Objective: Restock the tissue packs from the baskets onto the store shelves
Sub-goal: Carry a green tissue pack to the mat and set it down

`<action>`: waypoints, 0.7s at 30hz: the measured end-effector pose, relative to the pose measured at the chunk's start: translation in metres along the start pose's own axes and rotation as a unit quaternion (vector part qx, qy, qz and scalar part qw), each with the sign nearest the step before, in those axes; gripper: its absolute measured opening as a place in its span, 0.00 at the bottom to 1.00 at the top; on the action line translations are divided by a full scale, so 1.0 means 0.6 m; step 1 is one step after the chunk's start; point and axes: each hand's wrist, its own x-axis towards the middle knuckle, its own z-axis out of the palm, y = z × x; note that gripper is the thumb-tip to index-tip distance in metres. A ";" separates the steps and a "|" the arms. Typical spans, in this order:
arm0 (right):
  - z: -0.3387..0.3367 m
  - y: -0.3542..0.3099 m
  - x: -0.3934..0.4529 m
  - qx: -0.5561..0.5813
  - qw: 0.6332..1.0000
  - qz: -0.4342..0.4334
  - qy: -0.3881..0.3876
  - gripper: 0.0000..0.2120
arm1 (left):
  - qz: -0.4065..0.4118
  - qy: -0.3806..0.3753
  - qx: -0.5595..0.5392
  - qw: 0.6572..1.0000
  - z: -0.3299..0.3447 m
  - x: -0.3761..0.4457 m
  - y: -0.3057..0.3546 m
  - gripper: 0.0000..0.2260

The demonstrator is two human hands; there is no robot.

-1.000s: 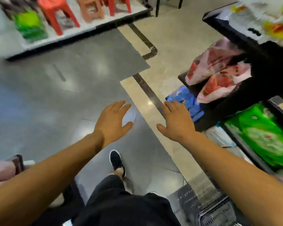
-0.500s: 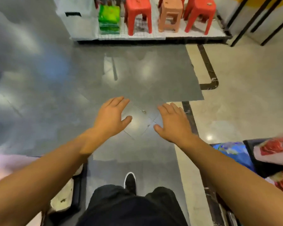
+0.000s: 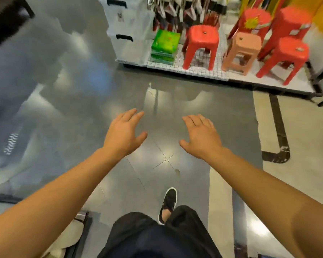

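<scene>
Both arms are extended forward over the grey tiled floor [image 3: 93, 112]. The left hand [image 3: 124, 134] is held palm down with its fingers [image 3: 132, 114] straight and slightly spread; nothing is held. The right hand [image 3: 200, 136] is held likewise, fingers [image 3: 194, 120] relaxed and apart, thumb out to the side; nothing is held. The two hands are apart and touch nothing.

A stack of green tissue packs [image 3: 164, 46] is located on the low display platform [image 3: 198, 72] at the far side of the floor, near the platform's left end. The print on the packs is too blurred to be read. White storage boxes [image 3: 128, 28] with black handles are stacked just beside the packs, at the platform's left edge. To the right of the packs, a red plastic stool [image 3: 201, 45] is placed, then a peach plastic stool [image 3: 244, 51], then further red stools [image 3: 287, 53], some stacked. Stickers are seen on the stool tops; their text cannot be read.

A dark border strip [image 3: 278, 131] is set into the beige floor at the right. One black shoe with a white sole [image 3: 169, 202] and dark trousers [image 3: 157, 237] are seen at the bottom edge.
</scene>
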 end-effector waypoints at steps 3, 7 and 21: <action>-0.052 0.030 0.134 -0.018 0.999 -0.030 0.002 0.35 | -0.020 0.011 0.011 1.000 -0.008 0.116 -0.008 0.30; -0.103 0.054 0.285 -0.010 0.999 -0.053 -0.009 0.35 | -0.042 0.025 0.020 0.999 -0.012 0.258 -0.031 0.30; -0.230 0.130 0.879 -0.070 0.996 -0.054 -0.024 0.36 | -0.025 -0.040 0.058 0.997 0.003 0.854 -0.230 0.30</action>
